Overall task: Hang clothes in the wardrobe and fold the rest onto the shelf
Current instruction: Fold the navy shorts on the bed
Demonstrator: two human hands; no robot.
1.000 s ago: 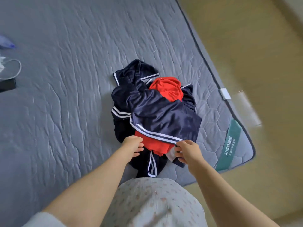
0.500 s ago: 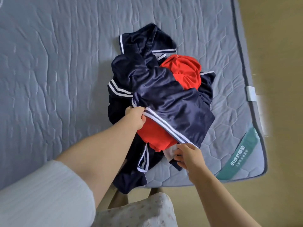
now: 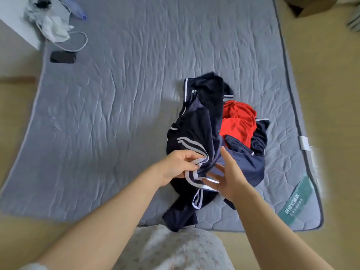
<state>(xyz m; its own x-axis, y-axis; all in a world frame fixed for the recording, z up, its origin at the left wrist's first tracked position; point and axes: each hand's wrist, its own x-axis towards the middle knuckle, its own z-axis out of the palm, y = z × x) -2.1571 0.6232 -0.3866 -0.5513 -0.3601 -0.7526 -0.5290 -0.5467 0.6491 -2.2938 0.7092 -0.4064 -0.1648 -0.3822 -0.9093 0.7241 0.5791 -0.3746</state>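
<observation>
A heap of clothes lies on the near right part of a grey quilted mattress [image 3: 136,94]. It holds navy garments with white stripes [image 3: 196,123] and a red garment [image 3: 237,121] tucked among them. My left hand [image 3: 179,166] grips the white-striped hem of a navy garment and lifts it off the heap. My right hand [image 3: 224,178] has its fingers spread, touching the same hem from below. One navy piece hangs over the mattress's near edge.
A black phone [image 3: 62,57], a white cable [image 3: 78,41] and crumpled white items [image 3: 52,26] lie at the mattress's far left corner. A cardboard box [image 3: 311,4] stands on the floor at the far right. Tan floor surrounds the mattress.
My left hand has pulled the striped hem up and toward me. My right hand let go of the lower edge and opened beside the hem. The view has pulled back.
</observation>
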